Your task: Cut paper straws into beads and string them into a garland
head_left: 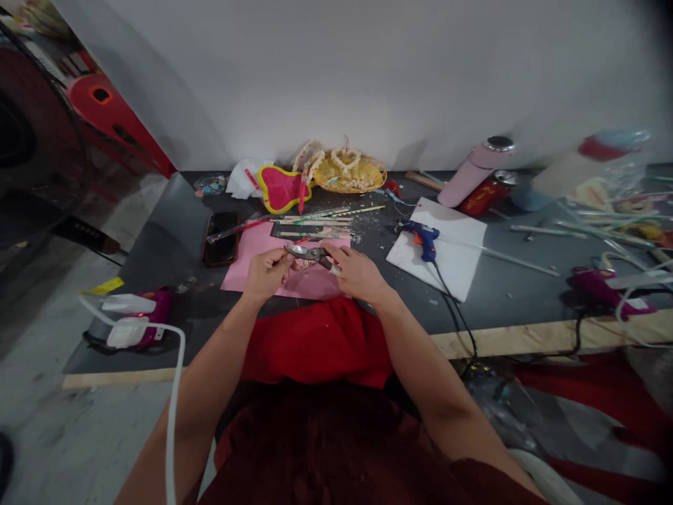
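My right hand is wrapped round the handles of a pair of pruning shears, whose curved metal blades point left. My left hand is closed in a pinch right by the blade tips; what its fingers hold is too small to make out. Both hands are over a pink sheet of paper, where small pale bits lie partly hidden below the shears. Just beyond, several thin sticks with green markings lie on the dark table among crumbs.
A yellow basket and a pink-and-yellow tray stand by the wall. A phone lies left. To the right are a blue glue gun on a white board, a pink flask, a red can and power strips with cables.
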`<state>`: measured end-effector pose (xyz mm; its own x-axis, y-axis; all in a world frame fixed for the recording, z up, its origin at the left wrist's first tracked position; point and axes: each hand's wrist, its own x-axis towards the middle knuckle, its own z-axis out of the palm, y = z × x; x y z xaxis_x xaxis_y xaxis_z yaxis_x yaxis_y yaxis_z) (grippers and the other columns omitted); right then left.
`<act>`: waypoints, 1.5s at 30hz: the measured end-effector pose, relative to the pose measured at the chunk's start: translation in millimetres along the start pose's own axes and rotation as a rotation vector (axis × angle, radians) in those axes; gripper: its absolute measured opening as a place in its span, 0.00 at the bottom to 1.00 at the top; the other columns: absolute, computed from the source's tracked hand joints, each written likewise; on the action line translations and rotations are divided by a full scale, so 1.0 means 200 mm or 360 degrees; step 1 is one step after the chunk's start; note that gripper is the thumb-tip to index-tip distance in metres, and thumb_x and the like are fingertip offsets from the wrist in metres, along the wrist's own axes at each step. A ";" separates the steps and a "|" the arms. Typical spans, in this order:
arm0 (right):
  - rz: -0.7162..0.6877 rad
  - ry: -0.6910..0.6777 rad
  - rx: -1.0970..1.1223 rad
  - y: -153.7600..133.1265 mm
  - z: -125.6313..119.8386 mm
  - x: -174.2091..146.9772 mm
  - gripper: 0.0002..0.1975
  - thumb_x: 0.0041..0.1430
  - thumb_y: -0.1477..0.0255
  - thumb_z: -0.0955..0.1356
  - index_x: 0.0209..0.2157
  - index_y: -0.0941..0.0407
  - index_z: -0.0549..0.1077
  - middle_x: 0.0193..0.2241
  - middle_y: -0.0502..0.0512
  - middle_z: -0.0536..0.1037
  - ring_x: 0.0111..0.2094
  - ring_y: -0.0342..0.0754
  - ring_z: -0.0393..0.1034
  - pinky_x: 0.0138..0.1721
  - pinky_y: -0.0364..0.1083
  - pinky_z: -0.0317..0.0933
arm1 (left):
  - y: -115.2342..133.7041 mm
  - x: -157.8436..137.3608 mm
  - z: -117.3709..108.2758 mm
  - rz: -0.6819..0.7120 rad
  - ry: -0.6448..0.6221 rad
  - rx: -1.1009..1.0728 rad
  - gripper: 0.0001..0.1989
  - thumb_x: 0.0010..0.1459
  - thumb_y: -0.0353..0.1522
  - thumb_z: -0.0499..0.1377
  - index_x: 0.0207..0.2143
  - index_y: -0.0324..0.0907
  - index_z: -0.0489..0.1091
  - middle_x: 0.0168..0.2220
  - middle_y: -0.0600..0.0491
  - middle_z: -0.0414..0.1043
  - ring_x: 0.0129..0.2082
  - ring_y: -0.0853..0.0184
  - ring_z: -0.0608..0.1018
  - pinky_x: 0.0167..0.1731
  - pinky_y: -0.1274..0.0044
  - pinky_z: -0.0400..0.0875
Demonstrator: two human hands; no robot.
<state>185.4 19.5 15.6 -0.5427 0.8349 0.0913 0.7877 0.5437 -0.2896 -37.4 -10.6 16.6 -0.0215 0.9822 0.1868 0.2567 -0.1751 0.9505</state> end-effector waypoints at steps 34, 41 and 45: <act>0.0440 0.0615 0.0142 0.12 0.01 0.03 0.16 0.61 0.65 0.63 0.49 0.56 0.71 0.50 0.62 0.71 0.51 0.59 0.60 0.48 0.55 0.58 | -0.03 -0.02 0.12 -0.0163 -0.0331 0.0096 0.14 0.57 0.38 0.55 0.39 0.39 0.74 0.28 0.52 0.75 0.16 0.77 0.67 0.16 0.83 0.64; 0.0026 0.0033 0.1259 -0.05 0.03 0.01 0.25 0.66 0.54 0.54 0.28 0.56 0.69 0.21 0.49 0.68 0.24 0.42 0.61 0.27 0.42 0.56 | -0.02 -0.02 0.11 0.0194 -0.0441 0.0607 0.11 0.58 0.32 0.51 0.29 0.42 0.73 0.26 0.55 0.75 0.23 0.72 0.73 0.26 0.81 0.66; -0.0033 -0.0141 0.1418 -0.07 0.05 0.02 0.25 0.65 0.53 0.56 0.26 0.56 0.68 0.21 0.47 0.65 0.24 0.40 0.59 0.27 0.41 0.53 | -0.01 -0.02 0.10 0.0344 -0.0568 0.0814 0.11 0.57 0.28 0.49 0.31 0.44 0.71 0.30 0.54 0.76 0.31 0.68 0.76 0.34 0.78 0.69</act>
<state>169.7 14.1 10.4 -0.6039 0.7960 0.0414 0.2789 0.2597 -0.9245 -18.9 -12.3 8.7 0.3810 0.9064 0.1827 0.6480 -0.4027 0.6465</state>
